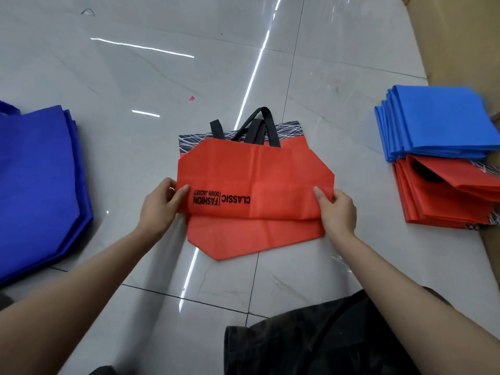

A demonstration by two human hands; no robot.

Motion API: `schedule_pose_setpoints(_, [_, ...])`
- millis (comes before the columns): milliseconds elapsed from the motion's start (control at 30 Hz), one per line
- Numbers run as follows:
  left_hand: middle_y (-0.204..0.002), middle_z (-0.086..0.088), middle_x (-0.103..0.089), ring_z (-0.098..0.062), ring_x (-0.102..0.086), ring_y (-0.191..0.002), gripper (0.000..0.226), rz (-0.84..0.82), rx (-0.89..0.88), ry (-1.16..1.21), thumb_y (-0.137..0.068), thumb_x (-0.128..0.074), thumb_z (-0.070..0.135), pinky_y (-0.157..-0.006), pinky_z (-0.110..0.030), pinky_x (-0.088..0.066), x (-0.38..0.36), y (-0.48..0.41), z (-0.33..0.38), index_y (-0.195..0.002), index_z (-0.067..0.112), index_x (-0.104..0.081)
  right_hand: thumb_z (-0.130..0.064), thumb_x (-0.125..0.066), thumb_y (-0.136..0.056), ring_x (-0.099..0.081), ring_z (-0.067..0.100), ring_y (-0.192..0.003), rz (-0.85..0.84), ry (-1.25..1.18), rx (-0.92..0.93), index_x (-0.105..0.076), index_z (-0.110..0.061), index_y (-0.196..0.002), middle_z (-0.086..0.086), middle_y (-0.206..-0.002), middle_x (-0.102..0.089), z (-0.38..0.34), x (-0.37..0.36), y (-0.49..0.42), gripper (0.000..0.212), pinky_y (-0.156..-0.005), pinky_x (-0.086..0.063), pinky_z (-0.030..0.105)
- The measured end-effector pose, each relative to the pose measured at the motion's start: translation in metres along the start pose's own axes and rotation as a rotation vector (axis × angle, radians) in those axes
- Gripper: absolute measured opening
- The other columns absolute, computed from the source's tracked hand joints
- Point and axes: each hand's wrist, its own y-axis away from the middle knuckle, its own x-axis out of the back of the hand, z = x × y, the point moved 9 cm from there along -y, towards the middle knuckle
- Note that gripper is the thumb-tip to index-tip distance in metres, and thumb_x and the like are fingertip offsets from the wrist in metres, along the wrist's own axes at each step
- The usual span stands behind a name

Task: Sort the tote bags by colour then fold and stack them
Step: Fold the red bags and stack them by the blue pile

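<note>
A red tote bag (254, 171) with black handles and black print lies on the tiled floor in front of me, partly folded over itself. My left hand (159, 207) pinches its left edge at the fold. My right hand (336, 209) pinches the right edge. At the right, a stack of folded light blue bags (438, 125) rests partly on a stack of folded red bags (443, 196). A pile of unfolded dark blue bags (38, 180) lies at the left.
Glossy grey floor tiles (162, 77) stretch ahead. Brown cardboard (460, 36) lies at the right, under the stacks. A small pink scrap (191, 98) sits on the floor. Dark clothing (311, 345) shows at the bottom.
</note>
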Motion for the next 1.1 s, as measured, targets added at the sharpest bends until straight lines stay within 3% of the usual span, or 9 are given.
schedule_pose_setpoints(133, [-0.091, -0.012, -0.065, -0.034, -0.059, -0.086, 0.036, 0.028, 0.069, -0.445, -0.094, -0.046, 0.045, -0.067, -0.036, -0.037, -0.012, -0.01, -0.004, -0.095, 0.01, -0.049, -0.047, -0.051, -0.092, -0.06, 0.037, -0.093, 0.086, 0.308, -0.066, -0.054, -0.007, -0.098, 0.016, -0.098, -0.065, -0.002, -0.006, 0.002, 0.041, -0.072, -0.04, 0.037])
schedule_pose_setpoints(233, [-0.097, -0.02, -0.063, -0.04, -0.06, -0.091, 0.038, 0.08, 0.114, -0.567, -0.096, -0.043, 0.042, -0.067, -0.038, -0.034, -0.019, 0.002, -0.004, -0.109, 0.007, -0.042, -0.043, -0.048, -0.095, -0.06, 0.038, -0.096, 0.124, 0.527, 0.002, -0.049, -0.004, -0.109, 0.019, -0.105, -0.062, -0.012, -0.009, 0.01, 0.042, -0.072, -0.041, 0.039])
schedule_pose_setpoints(400, [-0.084, -0.018, -0.064, -0.039, -0.061, -0.081, 0.034, 0.086, 0.036, -0.617, -0.096, -0.041, 0.039, -0.065, -0.038, -0.037, -0.02, 0.024, -0.002, -0.11, 0.008, -0.042, -0.018, -0.062, -0.076, -0.05, 0.037, -0.112, 0.337, 0.648, 0.467, -0.049, -0.005, -0.125, 0.021, -0.127, -0.051, -0.046, -0.016, 0.033, 0.052, -0.093, -0.038, 0.047])
schedule_pose_setpoints(533, [-0.074, -0.016, -0.064, -0.038, -0.062, -0.071, 0.031, 0.157, 0.077, -0.675, -0.095, -0.043, 0.037, -0.061, -0.039, -0.042, -0.005, 0.051, -0.007, -0.106, 0.009, -0.045, -0.035, -0.04, -0.086, -0.035, 0.032, -0.131, 0.073, 0.538, 0.815, -0.044, -0.014, -0.136, 0.016, -0.145, -0.041, -0.086, -0.076, 0.088, 0.054, -0.108, -0.028, 0.053])
schedule_pose_setpoints(600, [-0.086, -0.019, -0.063, -0.039, -0.06, -0.079, 0.027, 0.229, 0.05, -0.716, -0.093, -0.043, 0.028, -0.064, -0.042, -0.043, -0.001, 0.062, -0.004, -0.107, 0.007, -0.05, -0.042, -0.035, -0.088, -0.035, 0.033, -0.135, -0.115, 0.575, 0.814, -0.047, -0.018, -0.138, 0.011, -0.148, -0.038, -0.083, -0.113, 0.108, 0.056, -0.107, -0.027, 0.057])
schedule_pose_setpoints(667, [-0.115, -0.021, -0.056, -0.037, -0.053, -0.104, 0.036, 0.257, -0.112, -0.761, -0.08, -0.046, 0.018, -0.078, -0.047, -0.04, -0.01, 0.06, 0.011, -0.113, 0.006, -0.054, -0.046, -0.032, -0.09, -0.035, 0.033, -0.136, -0.205, 0.619, 0.762, -0.046, -0.022, -0.139, 0.008, -0.149, -0.038, -0.071, -0.133, 0.112, 0.057, -0.107, -0.03, 0.059])
schedule_pose_setpoints(800, [-0.144, -0.01, -0.043, -0.029, -0.039, -0.133, 0.045, -0.014, -0.468, -0.732, -0.089, -0.038, 0.028, -0.104, -0.045, -0.024, -0.079, 0.047, 0.037, -0.127, 0.012, -0.054, -0.047, -0.031, -0.09, -0.033, 0.03, -0.138, -0.199, 0.646, 0.711, -0.045, -0.026, -0.14, 0.003, -0.15, -0.038, -0.063, -0.138, 0.105, 0.056, -0.109, -0.026, 0.055])
schedule_pose_setpoints(867, [-0.146, -0.006, -0.042, -0.028, -0.038, -0.135, 0.05, -0.112, -0.434, -0.74, -0.093, -0.03, 0.038, -0.107, -0.048, -0.022, -0.103, 0.047, 0.03, -0.133, 0.016, -0.052, -0.046, -0.032, -0.091, -0.033, 0.03, -0.138, -0.193, 0.646, 0.714, -0.045, -0.026, -0.14, 0.003, -0.15, -0.038, -0.064, -0.137, 0.105, 0.055, -0.109, -0.025, 0.055])
schedule_pose_setpoints(1100, [-0.151, 0.003, -0.034, -0.026, -0.03, -0.14, 0.054, -0.127, -0.381, -0.78, -0.092, -0.03, 0.047, -0.107, -0.058, -0.021, -0.104, 0.048, 0.018, -0.141, 0.028, -0.042, -0.038, -0.032, -0.091, -0.037, 0.027, -0.137, -0.173, 0.664, 0.72, -0.046, -0.03, -0.139, 0.002, -0.148, -0.04, -0.048, -0.113, 0.093, 0.051, -0.109, -0.027, 0.051])
